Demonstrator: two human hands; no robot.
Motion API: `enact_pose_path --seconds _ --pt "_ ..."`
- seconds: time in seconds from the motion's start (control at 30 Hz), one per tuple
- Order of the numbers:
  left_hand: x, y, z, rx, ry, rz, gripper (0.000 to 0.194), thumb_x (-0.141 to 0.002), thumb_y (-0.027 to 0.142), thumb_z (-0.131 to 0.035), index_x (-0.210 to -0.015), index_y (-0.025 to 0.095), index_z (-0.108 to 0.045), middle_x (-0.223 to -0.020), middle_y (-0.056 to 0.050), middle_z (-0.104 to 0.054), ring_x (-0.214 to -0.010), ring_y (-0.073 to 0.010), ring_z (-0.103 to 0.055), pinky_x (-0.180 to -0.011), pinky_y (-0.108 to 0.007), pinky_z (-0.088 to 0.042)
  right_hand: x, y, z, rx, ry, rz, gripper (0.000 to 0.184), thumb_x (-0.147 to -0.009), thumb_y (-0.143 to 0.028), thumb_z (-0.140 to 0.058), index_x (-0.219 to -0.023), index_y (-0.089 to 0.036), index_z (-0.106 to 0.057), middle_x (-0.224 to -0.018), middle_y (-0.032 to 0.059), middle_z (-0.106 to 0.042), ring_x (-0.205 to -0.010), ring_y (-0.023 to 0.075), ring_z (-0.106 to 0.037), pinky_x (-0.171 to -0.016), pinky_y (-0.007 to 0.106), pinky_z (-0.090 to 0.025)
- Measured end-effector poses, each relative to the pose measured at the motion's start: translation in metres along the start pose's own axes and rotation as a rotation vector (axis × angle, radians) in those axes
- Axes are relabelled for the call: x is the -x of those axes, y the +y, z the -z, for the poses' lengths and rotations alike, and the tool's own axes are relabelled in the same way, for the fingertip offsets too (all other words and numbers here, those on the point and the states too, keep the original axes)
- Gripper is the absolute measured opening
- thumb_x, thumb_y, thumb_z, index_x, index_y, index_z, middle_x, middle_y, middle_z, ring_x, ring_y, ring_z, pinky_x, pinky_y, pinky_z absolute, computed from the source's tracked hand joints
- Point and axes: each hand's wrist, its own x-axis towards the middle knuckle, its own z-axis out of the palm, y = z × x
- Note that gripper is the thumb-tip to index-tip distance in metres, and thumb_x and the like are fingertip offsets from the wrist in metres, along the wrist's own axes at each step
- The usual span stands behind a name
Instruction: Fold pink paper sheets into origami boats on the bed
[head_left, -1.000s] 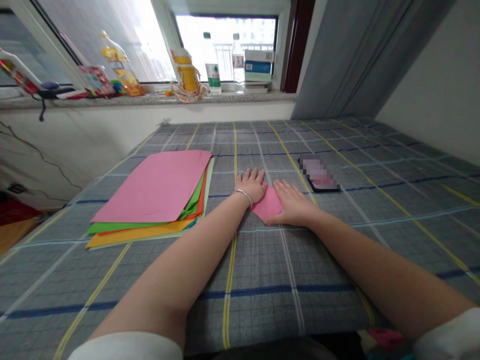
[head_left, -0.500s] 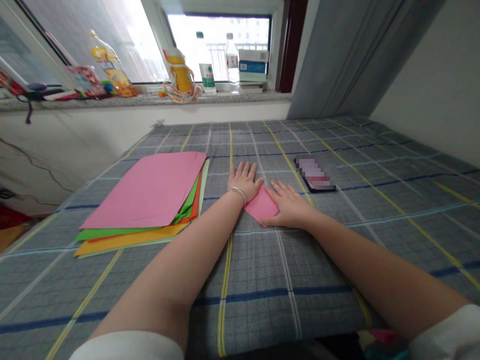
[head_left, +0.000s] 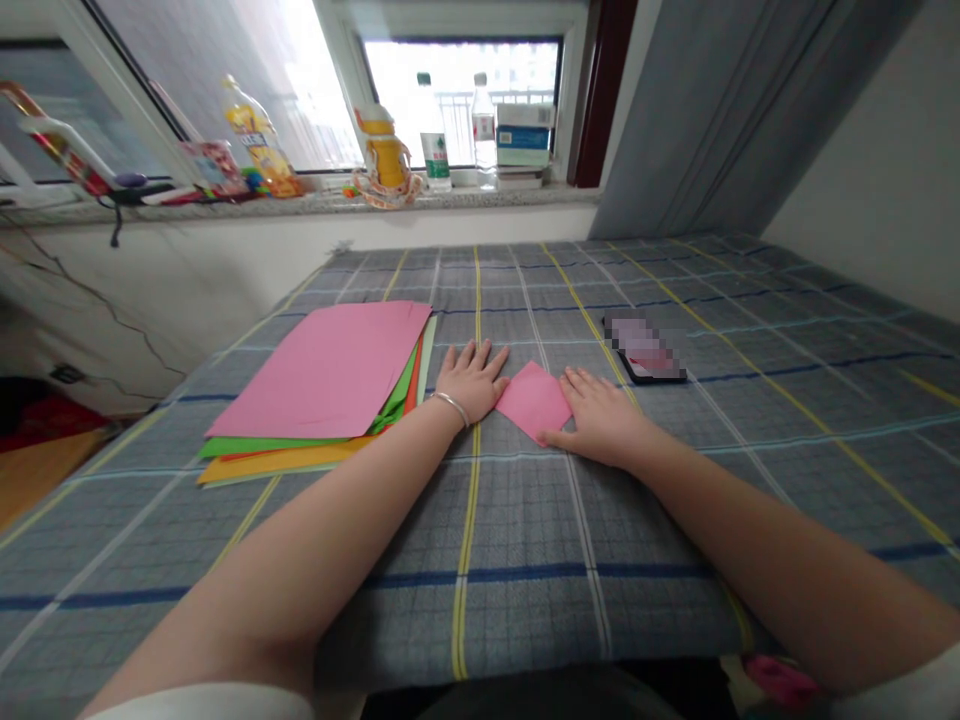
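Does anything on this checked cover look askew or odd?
The stack of coloured paper looks askew: its pink top sheet sits skewed, and the green and yellow sheets fan out unevenly beneath it.

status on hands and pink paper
Left hand and right hand flat, open, either side. Pink paper square between them, right hand over its corner. Colored paper stack apart, left.

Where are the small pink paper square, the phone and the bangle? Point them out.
small pink paper square (head_left: 533,402): head view, its middle.
phone (head_left: 645,350): head view, its blurred screen.
bangle (head_left: 448,408): head view, its upper band.
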Motion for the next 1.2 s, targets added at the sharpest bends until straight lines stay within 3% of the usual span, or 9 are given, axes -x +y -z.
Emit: enact_pose_path --seconds 0.2,0.33,0.5,0.7,0.83,0.97,1.07,1.2 --pt "0.024 -0.007 0.000 0.018 0.003 -0.083 0.049 -0.099 0.038 -0.030 -0.148 0.035 -0.025 -0.157 -0.007 -0.022 -0.143 -0.0308 -0.022 -0.113 -0.055 -0.019 0.009 -0.010 0.012 0.090 0.062 -0.016 0.097 -0.075 -0.077 -0.042 -0.135 -0.001 -0.048 -0.142 0.0239 -0.045 -0.132 0.0335 -0.041 -0.105 0.044 -0.034" --pt "0.036 -0.013 -0.002 0.041 -0.018 -0.075 0.046 -0.099 0.040 -0.030 -0.146 0.040 -0.028 -0.156 -0.006 -0.024 -0.142 -0.0328 -0.024 -0.111 -0.056 -0.021 0.014 -0.016 0.025 0.146 0.069 -0.035 0.084 -0.074 -0.078 -0.045 -0.116 -0.007 -0.065 -0.123 0.0218 -0.062 -0.112 0.0330 -0.058 -0.090 0.042 -0.044" --pt "0.043 -0.013 -0.002 0.045 0.023 -0.067 0.044 -0.099 0.040 -0.033 -0.142 0.042 -0.037 -0.153 -0.007 -0.032 -0.139 -0.0341 -0.030 -0.109 -0.058 -0.024 0.015 -0.010 0.032 0.186 0.052 -0.010 0.071 -0.077 -0.076 -0.045 -0.100 -0.015 -0.073 -0.116 0.0160 -0.067 -0.104 0.0297 -0.062 -0.083 0.037 -0.046" --pt "0.046 -0.008 0.001 0.040 0.114 -0.058 0.039 -0.097 0.034 -0.038 -0.133 0.038 -0.052 -0.144 -0.006 -0.047 -0.132 -0.0325 -0.042 -0.108 -0.060 -0.025 0.011 0.009 0.033 0.166 0.018 -0.005 0.062 -0.080 -0.070 -0.046 -0.104 -0.020 -0.074 -0.121 0.0104 -0.066 -0.107 0.0292 -0.062 -0.080 0.037 -0.048" --pt "0.045 -0.010 0.000 0.065 0.146 -0.125 0.039 -0.094 0.027 -0.041 -0.129 0.033 -0.057 -0.139 -0.008 -0.051 -0.129 -0.0297 -0.046 -0.107 -0.055 -0.031 0.009 0.023 0.033 0.094 0.005 0.047 0.043 -0.083 -0.058 -0.053 -0.096 -0.023 -0.075 -0.124 0.0055 -0.065 -0.106 0.0276 -0.062 -0.076 0.036 -0.050" --pt "0.045 -0.011 -0.002 0.118 0.176 -0.180 0.043 -0.090 0.023 -0.041 -0.131 0.023 -0.055 -0.139 -0.010 -0.051 -0.129 -0.0279 -0.045 -0.110 -0.052 -0.030 0.009 0.031 0.031 0.008 0.051 -0.003 0.031 -0.078 -0.050 -0.063 -0.087 -0.022 -0.071 -0.108 0.0070 -0.071 -0.094 0.0266 -0.066 -0.070 0.034 -0.050" --pt "0.045 -0.011 0.000 0.223 0.188 -0.182 0.052 -0.085 0.020 -0.044 -0.137 0.015 -0.045 -0.138 -0.011 -0.052 -0.128 -0.0252 -0.046 -0.112 -0.048 -0.030 0.009 0.034 0.027 -0.091 0.140 -0.031 0.039 -0.071 -0.046 -0.071 -0.100 -0.021 -0.062 -0.101 0.0072 -0.071 -0.090 0.0263 -0.066 -0.070 0.034 -0.050" --pt "0.045 -0.016 0.005 0.364 0.149 -0.242 0.059 -0.083 0.018 -0.046 -0.140 0.009 -0.036 -0.133 -0.015 -0.054 -0.122 -0.0239 -0.051 -0.106 -0.044 -0.038 0.007 0.037 0.020 -0.271 0.213 0.044 0.054 -0.067 -0.038 -0.076 -0.113 -0.022 -0.053 -0.113 0.0072 -0.066 -0.097 0.0245 -0.065 -0.080 0.035 -0.051"
